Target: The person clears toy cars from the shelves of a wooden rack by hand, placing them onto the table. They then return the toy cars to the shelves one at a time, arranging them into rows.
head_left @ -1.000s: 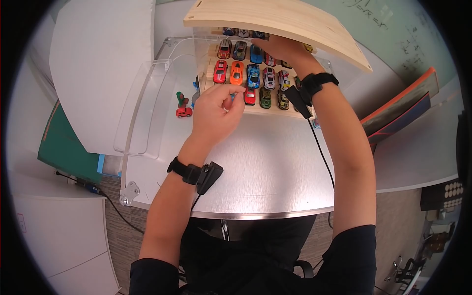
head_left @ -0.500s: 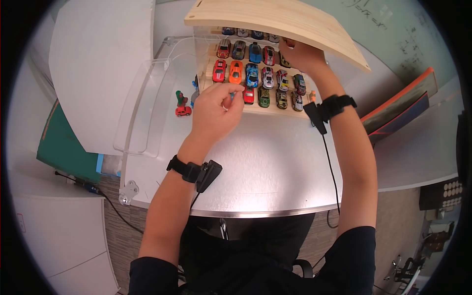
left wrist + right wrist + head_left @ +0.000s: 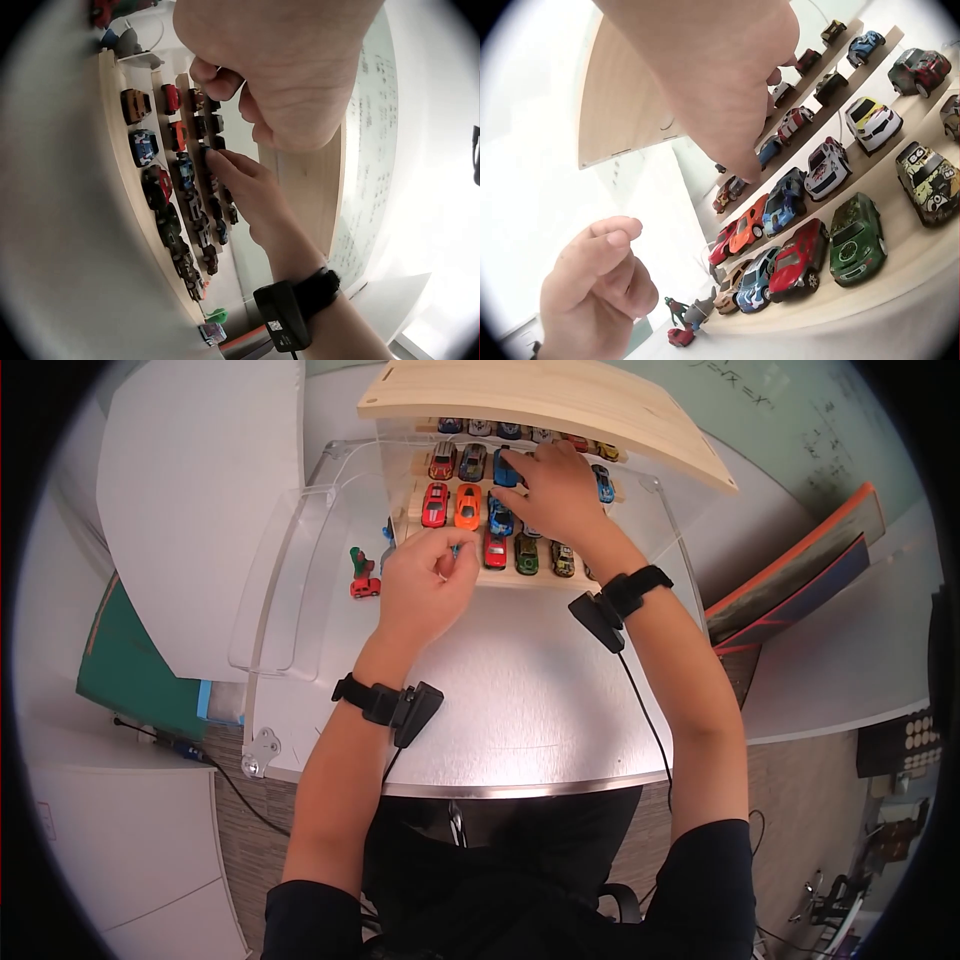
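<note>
Toy cars fill the tiers of a wooden rack [image 3: 520, 582] on the table. My right hand [image 3: 560, 495] reaches over the middle rows, its thumb and index finger at either end of a blue toy car [image 3: 506, 468]. In the right wrist view, that hand partly covers the blue car [image 3: 769, 152]. Loosely curled and holding nothing, my left hand [image 3: 428, 585] hovers before the rack's front left. Near it are a red toy car [image 3: 495, 551] in the front row and an orange one [image 3: 467, 507] behind.
A wooden top board [image 3: 545, 395] overhangs the rack, with a clear panel at its side. Left of it, a small red car [image 3: 365, 588] stands by a green figure [image 3: 360, 563]. A clear tray-like cover [image 3: 270, 630] sits at the table's left; boards [image 3: 800, 570] lean at the right.
My right hand moved right along the back rows, then came back left and forward to the blue car. My left hand keeps its curled pose. The head view shifted slightly.
</note>
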Tool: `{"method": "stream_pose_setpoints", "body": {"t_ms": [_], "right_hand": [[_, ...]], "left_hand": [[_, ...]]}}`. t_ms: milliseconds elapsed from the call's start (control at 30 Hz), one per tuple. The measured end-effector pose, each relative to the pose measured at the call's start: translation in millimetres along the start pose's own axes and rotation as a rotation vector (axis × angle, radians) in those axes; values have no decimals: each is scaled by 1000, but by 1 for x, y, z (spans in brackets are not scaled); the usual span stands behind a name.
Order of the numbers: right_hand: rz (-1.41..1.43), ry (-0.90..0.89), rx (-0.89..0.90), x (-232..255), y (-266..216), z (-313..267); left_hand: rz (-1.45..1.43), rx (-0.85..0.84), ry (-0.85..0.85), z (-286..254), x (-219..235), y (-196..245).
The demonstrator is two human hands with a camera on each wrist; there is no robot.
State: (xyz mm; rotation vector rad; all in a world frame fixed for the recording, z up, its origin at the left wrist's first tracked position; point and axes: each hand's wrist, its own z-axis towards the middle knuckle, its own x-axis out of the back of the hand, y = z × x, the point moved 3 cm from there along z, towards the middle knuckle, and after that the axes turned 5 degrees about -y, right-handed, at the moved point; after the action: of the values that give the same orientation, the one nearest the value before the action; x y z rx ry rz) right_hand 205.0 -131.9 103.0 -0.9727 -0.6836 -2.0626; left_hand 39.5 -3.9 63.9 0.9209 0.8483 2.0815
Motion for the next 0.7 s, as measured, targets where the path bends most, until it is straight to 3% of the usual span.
{"method": "stream_pose_setpoints", "body": {"t_ms": [500, 700], "right_hand": [[-22, -25, -9, -8, 4, 2], [7, -7, -19, -2, -15, 16]], "left_hand": [[-37, 4, -12, 0, -1, -1], [-31, -10, -5, 0, -1, 0]]}}
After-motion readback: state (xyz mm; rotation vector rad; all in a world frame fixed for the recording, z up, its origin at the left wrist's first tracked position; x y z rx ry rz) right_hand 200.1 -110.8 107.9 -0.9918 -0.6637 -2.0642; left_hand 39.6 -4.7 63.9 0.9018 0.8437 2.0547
